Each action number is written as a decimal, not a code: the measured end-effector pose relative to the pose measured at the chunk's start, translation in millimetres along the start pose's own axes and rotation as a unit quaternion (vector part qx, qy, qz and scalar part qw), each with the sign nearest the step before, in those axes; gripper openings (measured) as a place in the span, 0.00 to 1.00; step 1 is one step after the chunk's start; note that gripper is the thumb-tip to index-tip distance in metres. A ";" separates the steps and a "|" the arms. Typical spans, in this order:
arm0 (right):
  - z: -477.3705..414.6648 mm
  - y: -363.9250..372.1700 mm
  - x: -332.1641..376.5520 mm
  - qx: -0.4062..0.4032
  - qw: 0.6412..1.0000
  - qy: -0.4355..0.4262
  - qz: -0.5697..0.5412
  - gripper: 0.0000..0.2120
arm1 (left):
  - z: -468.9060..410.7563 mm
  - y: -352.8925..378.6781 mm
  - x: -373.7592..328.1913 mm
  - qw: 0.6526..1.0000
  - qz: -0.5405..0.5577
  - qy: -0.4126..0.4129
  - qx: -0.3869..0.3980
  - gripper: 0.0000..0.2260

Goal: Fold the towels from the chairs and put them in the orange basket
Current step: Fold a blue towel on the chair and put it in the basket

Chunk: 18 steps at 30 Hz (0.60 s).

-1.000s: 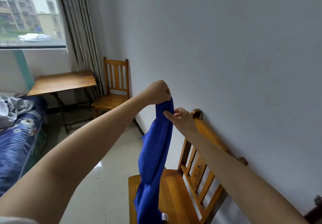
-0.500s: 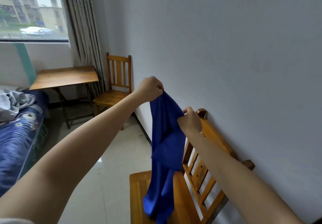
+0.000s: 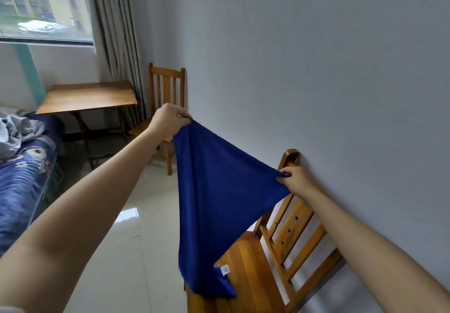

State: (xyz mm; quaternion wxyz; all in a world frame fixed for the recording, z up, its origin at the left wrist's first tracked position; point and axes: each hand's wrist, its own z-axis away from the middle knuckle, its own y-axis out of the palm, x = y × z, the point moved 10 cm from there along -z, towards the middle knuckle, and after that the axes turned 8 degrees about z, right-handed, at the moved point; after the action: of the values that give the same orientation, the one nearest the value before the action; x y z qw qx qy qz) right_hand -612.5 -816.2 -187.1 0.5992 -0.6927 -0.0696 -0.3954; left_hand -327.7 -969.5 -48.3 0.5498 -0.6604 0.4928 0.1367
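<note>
L hand [image 3: 168, 119] & R hand [image 3: 295, 178] each pinch-grip a corner of the deep-blue cloth towel [image 3: 219, 190], spread above the slatted wooden chair [image 3: 287, 234].

Plain grey-white wall [image 3: 316, 69] along the right. Glossy pale tile floor [image 3: 126, 251], reflecting daylight. Window [image 3: 43, 8] top left, buildings outside; beige curtain [image 3: 117, 44] at its right edge. Wooden table [image 3: 87, 98] under the window. Far chair [image 3: 166, 71] in the corner beside the curtain, near chair [image 3: 292, 227] against the wall in the foreground. Bed [image 3: 22, 178] at left, blue patterned cover, grey fabric [image 3: 14, 129] bunched on it.
</note>
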 end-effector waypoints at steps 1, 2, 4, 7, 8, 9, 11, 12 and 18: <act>-1.9 -5.3 -0.9 0.002 1.000 -0.003 -0.027 0.04 | 0.6 -1.0 9.6 1.000 -0.003 -0.008 0.006 0.09; -3.2 -12.2 -1.4 0.003 0.998 -0.002 -0.055 0.04 | 1.0 -2.3 19.6 1.000 -0.005 -0.020 0.009 0.08; -7.6 -27.7 -3.0 -0.010 0.992 0.010 -0.123 0.04 | 2.1 -5.1 41.6 0.998 0.003 -0.056 0.005 0.08; -23.0 -49.1 -1.5 -0.047 0.960 0.042 -0.274 0.01 | -0.1 -11.8 61.1 0.994 0.044 -0.095 -0.016 0.07; -30.7 -54.5 2.1 -0.054 0.947 0.050 -0.312 0.04 | -1.9 -15.3 64.6 0.991 0.075 -0.108 -0.025 0.07; -38.9 -59.3 7.4 -0.055 0.936 0.052 -0.344 0.05 | -3.5 -17.2 67.9 0.984 0.122 -0.124 -0.028 0.06; -55.2 -68.4 21.8 -0.040 0.916 0.043 -0.396 0.03 | -6.8 -16.0 74.8 0.956 0.241 -0.165 -0.015 0.04; -61.6 -72.6 30.8 -0.025 0.907 0.032 -0.419 0.03 | -8.9 -14.9 76.6 0.939 0.295 -0.180 -0.001 0.03; -110.1 -100.2 76.6 0.027 0.885 -0.039 -0.463 0.23 | -38.4 -27.3 68.8 0.888 0.427 -0.169 -0.010 0.07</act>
State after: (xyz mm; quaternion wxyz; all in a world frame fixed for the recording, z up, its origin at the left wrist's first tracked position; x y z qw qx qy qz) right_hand -668.9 -915.3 -64.5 0.3634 -0.5802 -0.4163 -0.5984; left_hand -286.9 -1039.5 -68.1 0.5063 -0.3587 0.6254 0.4730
